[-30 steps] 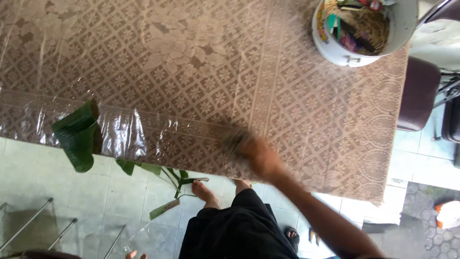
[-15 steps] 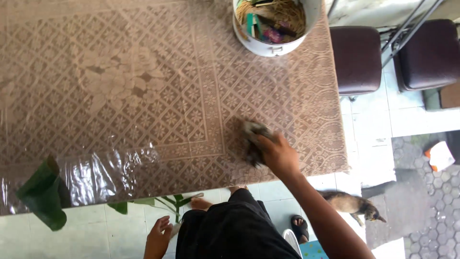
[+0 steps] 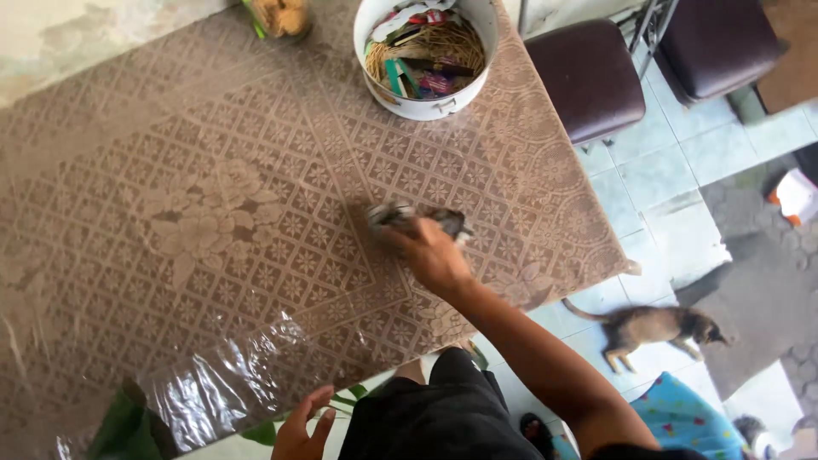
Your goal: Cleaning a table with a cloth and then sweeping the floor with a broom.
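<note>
right hand [image 3: 433, 254] is out on the table [image 3: 213, 213], fingers curled down over a grey rag [image 3: 409, 220], pressing it flat against the brown patterned cloth. the rag is blurred so i can't make out much of it, but it sticks out past the hand toward 12 and 1 o'clock. it sits a bit right of the table's middle, at about 6 o'clock from the white bucket [image 3: 426, 55].

left hand [image 3: 300, 430] is down at the near edge of the table, around 7 o'clock from the right hand and well apart from it. fingers loosely spread, holding nothing, just beside the clear plastic sheet [image 3: 221, 383] that hangs over the edge there.

the bucket stands at the far edge, stuffed with straw-like stuff and coloured bits. at about 10 o'clock from it there's a small yellowish bundle [image 3: 281, 15], cut off by the frame.

off the table to the right: two dark stools [image 3: 588, 77] around 1 to 2 o'clock from the rag, and a brown cat [image 3: 652, 328] on the tiled floor at about 4 o'clock. green leaves [image 3: 119, 430] poke out at the bottom left corner.
</note>
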